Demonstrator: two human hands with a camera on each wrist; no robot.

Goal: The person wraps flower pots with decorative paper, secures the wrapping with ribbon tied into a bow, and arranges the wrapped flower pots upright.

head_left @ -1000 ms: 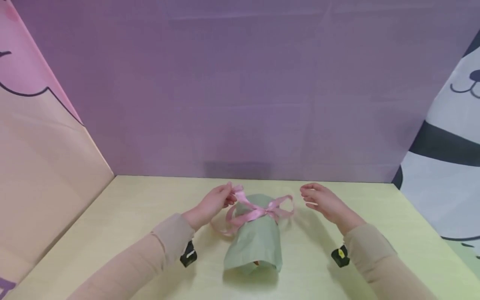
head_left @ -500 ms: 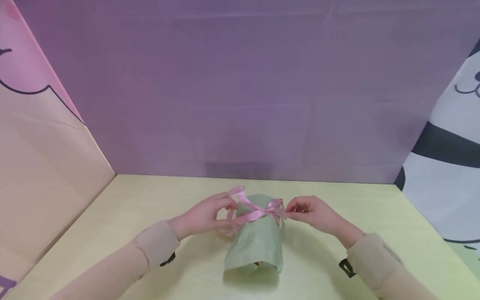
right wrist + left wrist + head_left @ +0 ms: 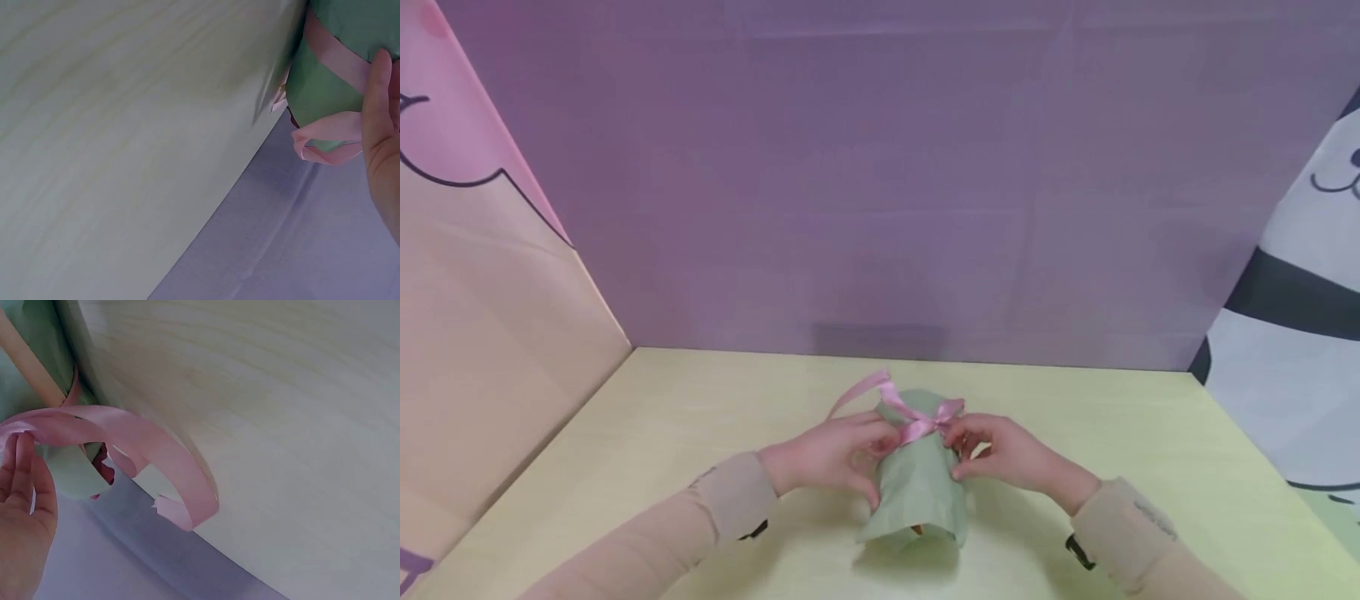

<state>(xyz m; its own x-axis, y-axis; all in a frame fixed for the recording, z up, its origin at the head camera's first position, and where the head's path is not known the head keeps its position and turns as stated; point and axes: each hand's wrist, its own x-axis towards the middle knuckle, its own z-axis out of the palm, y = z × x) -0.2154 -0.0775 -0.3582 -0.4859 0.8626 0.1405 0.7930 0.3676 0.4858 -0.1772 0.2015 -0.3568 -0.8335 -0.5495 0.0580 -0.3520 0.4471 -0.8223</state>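
Note:
A bundle in pale green wrapping (image 3: 921,487) lies on the table, tied with a pink ribbon bow (image 3: 920,425). A bit of brown shows at its near end, and something dark red (image 3: 103,465) peeks from the other end. My left hand (image 3: 831,454) holds the bundle's left side, thumb on the wrapping and curled fingers at the ribbon. From the right, my right hand (image 3: 1007,454) grips the bundle, with fingers by the bow and thumb lower on the wrapping. A loose ribbon tail arches away past the left hand. The bundle's underside is hidden.
The pale wooden table (image 3: 700,383) ends at a purple cloth backdrop (image 3: 880,183). Printed panels stand at both sides, a pink and beige one (image 3: 490,267) on the left and a panda one (image 3: 1292,375) on the right. A tan strip (image 3: 28,356) crosses the wrapping.
Both hands have come in from beside the bow and moved nearer me onto the bundle's sides. The bundle's near left edge has shifted slightly right. The loose ribbon tail now arches above the left hand.

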